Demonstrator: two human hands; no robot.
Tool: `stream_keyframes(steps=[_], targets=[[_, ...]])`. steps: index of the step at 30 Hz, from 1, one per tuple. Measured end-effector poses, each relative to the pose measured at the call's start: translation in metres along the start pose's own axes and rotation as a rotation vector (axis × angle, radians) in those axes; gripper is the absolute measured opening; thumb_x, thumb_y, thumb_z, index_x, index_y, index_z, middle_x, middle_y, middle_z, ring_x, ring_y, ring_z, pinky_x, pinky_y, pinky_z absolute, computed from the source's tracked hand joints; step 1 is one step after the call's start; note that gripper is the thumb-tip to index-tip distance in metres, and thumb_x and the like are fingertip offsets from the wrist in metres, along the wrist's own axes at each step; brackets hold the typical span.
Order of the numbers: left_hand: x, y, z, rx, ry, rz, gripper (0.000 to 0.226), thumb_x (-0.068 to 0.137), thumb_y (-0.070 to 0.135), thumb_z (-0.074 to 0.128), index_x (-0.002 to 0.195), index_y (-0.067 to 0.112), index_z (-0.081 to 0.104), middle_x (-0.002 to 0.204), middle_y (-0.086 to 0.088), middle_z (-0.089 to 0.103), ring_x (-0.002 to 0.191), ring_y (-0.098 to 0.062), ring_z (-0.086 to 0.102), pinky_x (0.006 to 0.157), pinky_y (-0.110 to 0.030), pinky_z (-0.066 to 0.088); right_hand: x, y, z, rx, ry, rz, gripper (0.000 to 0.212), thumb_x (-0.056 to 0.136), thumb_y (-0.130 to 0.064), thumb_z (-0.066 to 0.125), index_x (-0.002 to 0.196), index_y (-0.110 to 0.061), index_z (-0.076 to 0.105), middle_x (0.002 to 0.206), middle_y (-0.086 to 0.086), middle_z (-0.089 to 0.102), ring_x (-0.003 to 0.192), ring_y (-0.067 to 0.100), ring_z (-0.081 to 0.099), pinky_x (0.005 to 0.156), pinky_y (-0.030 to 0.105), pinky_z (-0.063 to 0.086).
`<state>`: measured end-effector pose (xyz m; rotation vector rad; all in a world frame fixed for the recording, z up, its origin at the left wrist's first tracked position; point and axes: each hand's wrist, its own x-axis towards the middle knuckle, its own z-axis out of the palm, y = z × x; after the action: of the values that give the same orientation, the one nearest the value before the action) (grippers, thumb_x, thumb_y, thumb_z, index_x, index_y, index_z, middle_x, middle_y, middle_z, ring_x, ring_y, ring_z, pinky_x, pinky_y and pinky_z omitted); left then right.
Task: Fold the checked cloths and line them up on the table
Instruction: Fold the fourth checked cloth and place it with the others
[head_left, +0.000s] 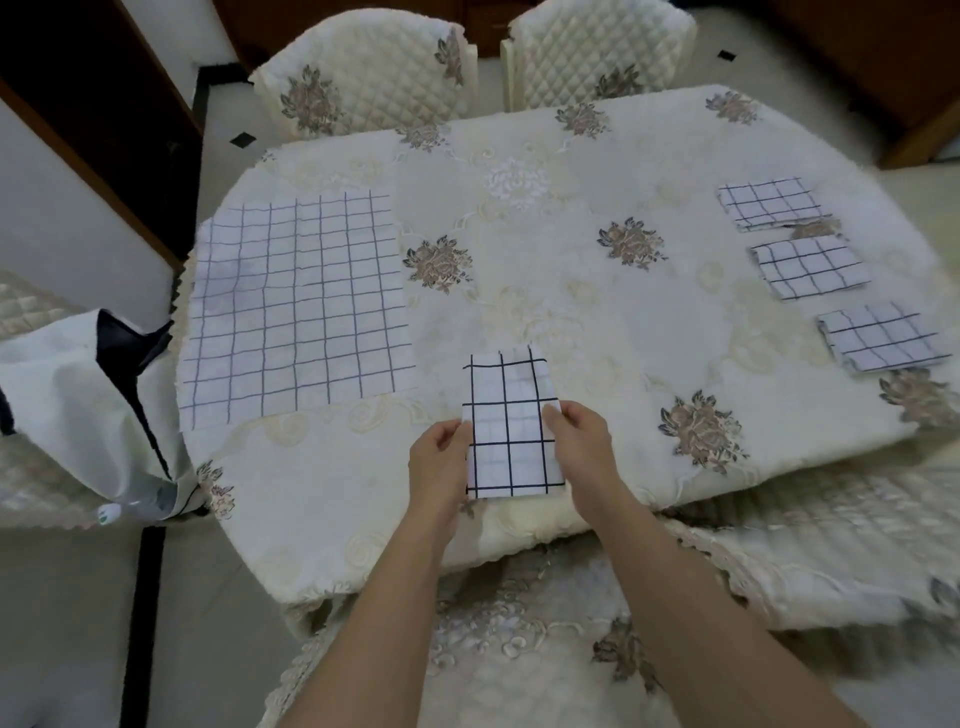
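At 6 o'clock, nearest of all, a chair seat (519, 660) in a flowered cover sat under two bare forearms. Just beyond it, at the 6 o'clock edge of the table (545, 291), both grips were clamped on the strip (511, 441), a checked cloth folded narrow, three checks wide, its long side running from 6 towards 12. The left grip (439, 457) pinched the strip's left edge, thumb on top. The right grip (579, 441) pinched the right edge at about the same level, thumb on top as well. Whether the strip lay on the table or hung just above it could not be told.

At 9 o'clock, off the table's edge, a white sheet (67, 405) with a dark inner side slumped over a quilted chair. On the table between 8 and 10 o'clock the flat cloth (296, 306) lay spread open, far bigger than the others, its left edge at the table's rim and its near right corner close to the strip.

From 4 up to 2 o'clock three folded checked squares lay in a row, apart from one another: the near square (883, 343), the middle square (810, 267) and the far square (769, 202), each a little skewed. The table wore a cream cover with brown flower clusters.

Past 12 o'clock two quilted chairs, the left chair (374, 73) and the right chair (597, 52), stood side by side at the far edge
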<state>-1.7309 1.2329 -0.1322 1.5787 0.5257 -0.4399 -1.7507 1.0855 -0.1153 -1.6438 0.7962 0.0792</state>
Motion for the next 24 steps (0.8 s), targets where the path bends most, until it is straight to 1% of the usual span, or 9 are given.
stream_keyframes(steps=[4,7,11,12,16,18,20,22,24], targets=[[-0.008,0.014,0.018,0.049,-0.102,0.016,0.018,0.098,0.025,0.057,0.094,0.019,0.073,0.097,-0.005,0.075,0.101,-0.03,0.069,0.093,-0.052,0.055,-0.015,-0.006,-0.025,0.032,0.092,-0.035,0.033,0.102,-0.023,0.051,0.075,-0.006,0.043,0.069,0.006,0.032,0.064,0.015,0.029,0.061,0.031,0.024],[-0.015,0.02,0.04,0.12,-0.17,0.083,0.021,0.099,0.028,0.056,0.091,0.018,0.072,0.095,-0.004,0.075,0.097,-0.026,0.069,0.093,-0.052,0.055,-0.025,-0.007,-0.046,0.05,0.181,-0.032,0.032,0.101,-0.023,0.051,0.073,-0.012,0.04,0.064,0.002,0.029,0.063,0.014,0.029,0.061,0.032,0.023],[-0.027,0.024,0.074,0.176,-0.259,0.136,0.024,0.1,0.029,0.055,0.089,0.012,0.07,0.097,-0.016,0.072,0.092,-0.03,0.068,0.088,-0.053,0.055,-0.032,-0.001,-0.08,0.108,0.303,-0.011,0.041,0.097,-0.033,0.053,0.086,0.007,0.052,0.078,0.028,0.05,0.072,0.018,0.046,0.067,0.037,0.043],[-0.031,0.025,0.083,0.181,-0.282,0.149,0.024,0.1,0.028,0.055,0.09,0.011,0.069,0.098,-0.018,0.071,0.09,-0.029,0.067,0.087,-0.052,0.055,-0.032,0.002,-0.088,0.128,0.334,-0.009,0.043,0.096,-0.036,0.053,0.086,0.007,0.053,0.079,0.029,0.053,0.073,0.019,0.047,0.07,0.04,0.047],[-0.045,0.029,0.123,0.22,-0.367,0.181,0.021,0.101,0.026,0.055,0.089,0.014,0.067,0.095,-0.008,0.071,0.089,-0.026,0.064,0.081,-0.045,0.055,-0.038,0.006,-0.126,0.187,0.438,-0.011,0.044,0.098,-0.037,0.052,0.069,-0.005,0.044,0.064,0.017,0.044,0.064,0.018,0.042,0.063,0.038,0.042],[-0.049,0.028,0.146,0.244,-0.412,0.195,0.02,0.101,0.027,0.055,0.092,0.014,0.068,0.096,-0.006,0.072,0.093,-0.025,0.067,0.084,-0.046,0.055,-0.037,0.009,-0.147,0.219,0.477,-0.014,0.043,0.102,-0.03,0.05,0.065,-0.015,0.034,0.058,0.004,0.03,0.058,0.015,0.031,0.058,0.033,0.028],[-0.053,0.026,0.17,0.264,-0.448,0.214,0.02,0.1,0.028,0.057,0.094,0.014,0.069,0.097,-0.006,0.073,0.096,-0.026,0.068,0.086,-0.047,0.056,-0.034,0.014,-0.17,0.252,0.515,-0.002,0.046,0.103,-0.028,0.05,0.064,-0.019,0.029,0.056,-0.006,0.025,0.055,0.014,0.025,0.059,0.031,0.023],[-0.059,0.024,0.199,0.284,-0.484,0.228,0.02,0.099,0.03,0.058,0.095,0.013,0.069,0.097,-0.006,0.073,0.094,-0.026,0.067,0.08,-0.044,0.054,-0.031,0.02,-0.198,0.273,0.557,0.007,0.05,0.103,-0.028,0.051,0.061,-0.021,0.025,0.051,-0.011,0.022,0.052,0.013,0.021,0.059,0.031,0.022],[-0.069,0.022,0.232,0.309,-0.516,0.24,0.023,0.098,0.031,0.058,0.096,0.012,0.07,0.098,-0.005,0.072,0.092,-0.026,0.065,0.076,-0.04,0.049,-0.028,0.026,-0.229,0.286,0.594,0.02,0.048,0.103,-0.028,0.051,0.061,-0.018,0.03,0.05,-0.007,0.026,0.052,0.012,0.026,0.059,0.031,0.027]])
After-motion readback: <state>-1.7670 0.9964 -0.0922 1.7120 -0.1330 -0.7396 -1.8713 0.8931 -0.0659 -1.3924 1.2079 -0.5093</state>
